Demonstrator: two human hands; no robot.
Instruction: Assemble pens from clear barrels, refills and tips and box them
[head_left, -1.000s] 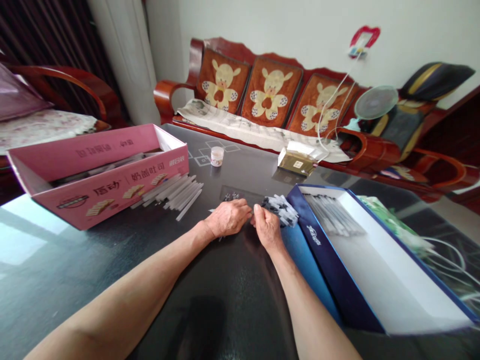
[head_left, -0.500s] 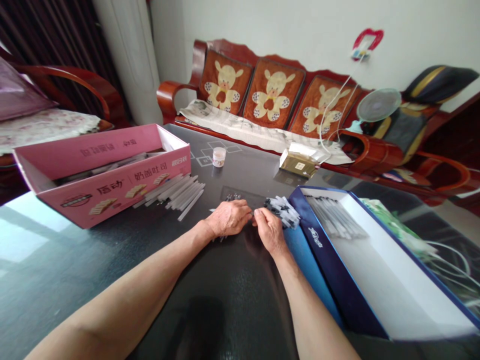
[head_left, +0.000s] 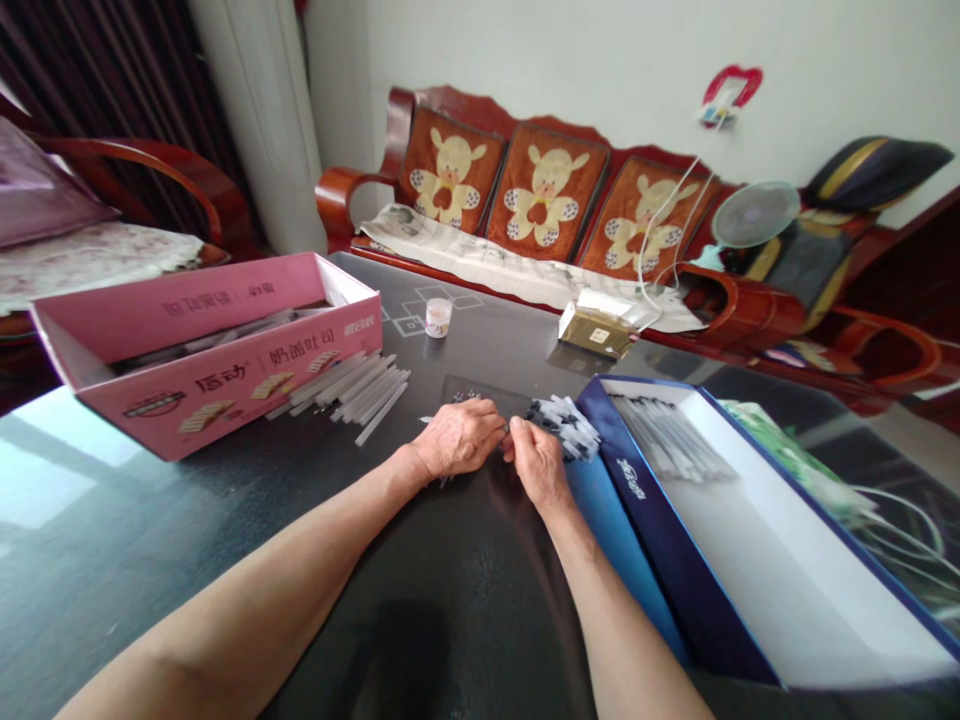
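My left hand (head_left: 463, 437) and my right hand (head_left: 535, 457) meet above the dark table (head_left: 465, 570), fingertips pinched close together. Whatever small piece lies between them is hidden by the fingers. Small dark-and-clear pieces (head_left: 466, 396) show behind my left hand, partly covered by it. Beside my right hand lies a pile of short whitish pieces with black parts (head_left: 564, 425). Further left, a bundle of thin translucent tubes (head_left: 367, 392) rests against the pink box (head_left: 247, 375). More slim clear sticks with dark ends (head_left: 671, 437) lie in a row inside the blue box (head_left: 667, 560).
A small white jar (head_left: 438, 317) and a gold tissue box (head_left: 598, 328) stand at the back of the table. A green-and-white plastic bag (head_left: 802, 460) with white cable lies right of the blue box. Behind the table is a wooden sofa (head_left: 360, 190).
Both hands stay almost in place, with only slight shifts of the fingers. The whole view has tipped a little, so things sit slightly lower.
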